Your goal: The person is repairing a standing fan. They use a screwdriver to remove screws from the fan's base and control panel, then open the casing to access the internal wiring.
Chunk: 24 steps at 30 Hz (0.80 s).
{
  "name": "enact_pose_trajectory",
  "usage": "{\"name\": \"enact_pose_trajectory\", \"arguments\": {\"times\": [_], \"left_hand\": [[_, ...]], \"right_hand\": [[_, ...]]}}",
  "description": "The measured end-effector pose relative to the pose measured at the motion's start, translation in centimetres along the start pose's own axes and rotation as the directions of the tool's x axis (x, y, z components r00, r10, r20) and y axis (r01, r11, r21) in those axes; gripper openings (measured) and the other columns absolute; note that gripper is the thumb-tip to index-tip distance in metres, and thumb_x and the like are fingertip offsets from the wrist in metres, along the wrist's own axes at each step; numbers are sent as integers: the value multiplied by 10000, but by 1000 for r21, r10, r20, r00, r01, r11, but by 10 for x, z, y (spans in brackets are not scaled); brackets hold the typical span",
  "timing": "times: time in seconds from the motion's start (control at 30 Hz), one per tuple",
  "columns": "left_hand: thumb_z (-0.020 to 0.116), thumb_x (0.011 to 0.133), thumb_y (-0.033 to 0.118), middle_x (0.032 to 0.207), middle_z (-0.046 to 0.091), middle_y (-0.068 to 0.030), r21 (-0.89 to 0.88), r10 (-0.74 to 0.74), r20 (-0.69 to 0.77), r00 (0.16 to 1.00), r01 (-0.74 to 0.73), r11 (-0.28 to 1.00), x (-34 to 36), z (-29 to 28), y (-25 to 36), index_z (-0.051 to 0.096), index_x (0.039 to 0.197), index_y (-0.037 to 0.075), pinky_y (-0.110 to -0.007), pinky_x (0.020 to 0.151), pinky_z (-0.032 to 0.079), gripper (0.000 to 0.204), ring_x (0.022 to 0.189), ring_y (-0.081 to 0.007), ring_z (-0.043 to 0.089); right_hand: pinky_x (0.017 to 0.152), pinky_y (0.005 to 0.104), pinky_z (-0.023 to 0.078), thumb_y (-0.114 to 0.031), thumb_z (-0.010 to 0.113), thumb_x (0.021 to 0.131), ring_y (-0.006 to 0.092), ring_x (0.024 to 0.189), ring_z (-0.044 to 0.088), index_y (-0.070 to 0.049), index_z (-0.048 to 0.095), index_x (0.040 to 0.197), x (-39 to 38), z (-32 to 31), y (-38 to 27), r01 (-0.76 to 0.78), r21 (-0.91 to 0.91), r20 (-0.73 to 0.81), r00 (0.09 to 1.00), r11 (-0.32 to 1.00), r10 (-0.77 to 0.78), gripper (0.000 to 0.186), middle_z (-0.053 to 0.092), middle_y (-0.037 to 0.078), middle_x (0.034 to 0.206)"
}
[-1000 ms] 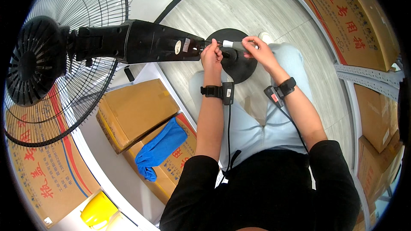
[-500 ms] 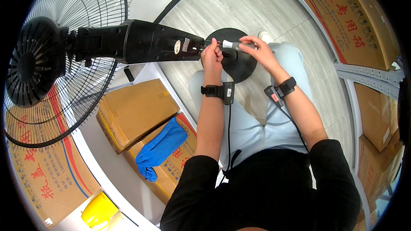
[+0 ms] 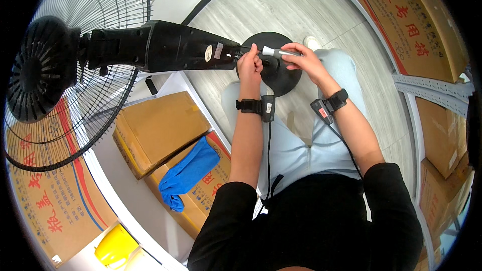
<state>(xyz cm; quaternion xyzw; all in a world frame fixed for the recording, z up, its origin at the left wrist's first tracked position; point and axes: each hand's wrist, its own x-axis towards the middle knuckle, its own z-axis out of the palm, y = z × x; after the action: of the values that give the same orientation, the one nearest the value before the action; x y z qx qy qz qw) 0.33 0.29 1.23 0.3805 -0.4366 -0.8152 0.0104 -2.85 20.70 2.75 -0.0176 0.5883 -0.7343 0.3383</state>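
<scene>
A black pedestal fan (image 3: 188, 47) lies across the upper left, its wire cage (image 3: 113, 0) and motor housing (image 3: 32, 69) at the far left. My left hand (image 3: 249, 65) is closed at the narrow end of the fan's black column, with the thumb raised; what its fingers grip is hidden. In my right hand (image 3: 307, 62) is a screwdriver (image 3: 271, 51) with a white and grey handle, held between thumb and fingers. Its shaft points left toward my left thumb, and its tip cannot be made out. Behind both hands sits a round black base (image 3: 285, 81).
Cardboard boxes (image 3: 160, 129) fill the shelf at left, a blue cloth (image 3: 191, 170) lying on one. A yellow object (image 3: 115, 247) sits at lower left. More boxes (image 3: 401, 25) stand on the right-hand shelving (image 3: 432, 86). Cables (image 3: 269, 150) run from my wrist straps.
The screwdriver and my right fingers have shifted very slightly to the right. The fan's motor end has risen a little in the picture. My left hand keeps nearly the same place.
</scene>
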Motion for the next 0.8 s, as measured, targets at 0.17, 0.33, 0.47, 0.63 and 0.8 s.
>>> {"name": "enact_pose_trajectory", "arguments": {"times": [0.17, 0.33, 0.47, 0.63, 0.8], "left_hand": [[664, 939, 245, 578, 409, 46, -89, 16, 118, 993, -5, 996, 5, -6, -3, 589, 866, 53, -214, 393, 238, 219, 460, -63, 364], [689, 923, 263, 581, 409, 49, -110, -31, 68, 997, 38, 993, -3, 7, 0, 582, 849, 62, -207, 399, 233, 239, 465, -59, 366], [659, 943, 257, 571, 387, 61, 16, -4, 4, 1000, 4, 1000, -2, 4, -2, 569, 862, 69, -208, 398, 224, 224, 462, -52, 334], [659, 943, 266, 566, 365, 67, -42, 6, 75, 997, -2, 999, 0, -1, -1, 568, 868, 72, -207, 397, 224, 227, 460, -45, 320], [687, 925, 259, 572, 334, 72, -229, -53, 216, 975, 103, 968, -4, 2, 3, 582, 873, 67, -199, 405, 225, 225, 463, -43, 316]], "right_hand": [[779, 237, 552, -247, 670, 923, 134, 947, 643, -57, 597, 1224, 0, 6, -7, -57, 161, -53, 996, 985, 67, 364, 628, 68, 1150], [795, 252, 555, -267, 660, 931, 134, 1022, 617, -51, 600, 1231, 2, 5, -7, -104, 102, -21, 994, 989, 107, 373, 615, 66, 1165], [848, 258, 531, -289, 605, 964, 120, 1079, 584, -100, 595, 1265, 1, 7, -6, -52, 26, 14, 999, 998, 52, 355, 586, 26, 1183], [837, 270, 540, -291, 604, 965, 128, 1091, 587, -98, 591, 1270, 2, 7, -4, -29, 78, -33, 999, 997, 32, 361, 589, 32, 1216], [792, 275, 576, -255, 645, 943, 149, 1048, 615, -56, 583, 1251, 4, 5, -4, -60, 181, -30, 997, 982, 67, 372, 612, 74, 1198]]}}
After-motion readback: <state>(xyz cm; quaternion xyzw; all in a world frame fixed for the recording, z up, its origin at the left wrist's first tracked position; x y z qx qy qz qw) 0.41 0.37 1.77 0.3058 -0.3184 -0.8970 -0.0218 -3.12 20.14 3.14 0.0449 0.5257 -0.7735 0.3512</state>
